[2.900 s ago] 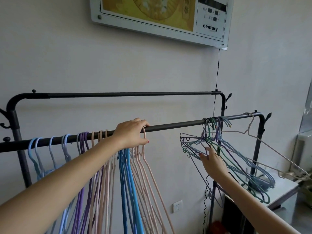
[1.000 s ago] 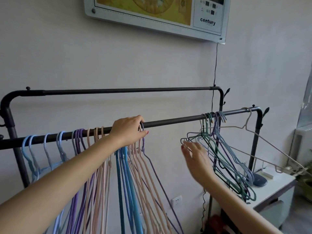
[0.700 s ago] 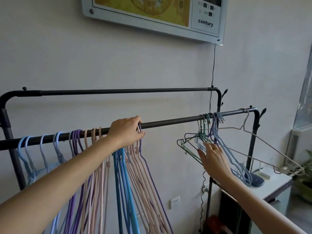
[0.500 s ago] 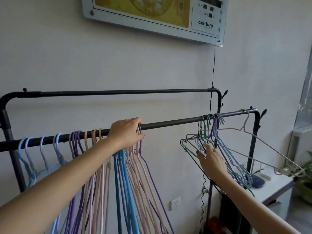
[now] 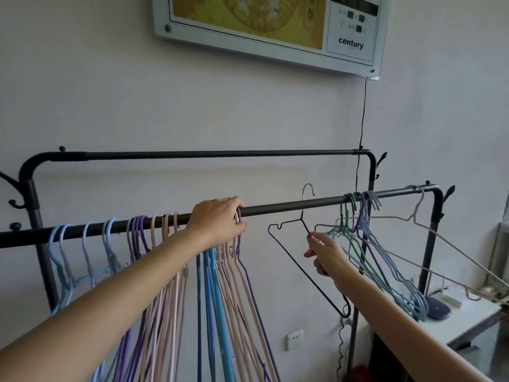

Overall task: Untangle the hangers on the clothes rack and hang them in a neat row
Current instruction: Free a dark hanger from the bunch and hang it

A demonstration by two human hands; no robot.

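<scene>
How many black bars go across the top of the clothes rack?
2. The back bar runs higher up, near the wall, with no hangers on it. The front bar is lower, carries the hangers, and the left hand rests on it.

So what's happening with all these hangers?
A person is sorting hangers on a black clothes rack. The right hand holds a black wire hanger pulled free of the tangled bunch, its hook up beside the front bar, not yet hung. The left hand grips the bar at the end of the neat row.
</scene>
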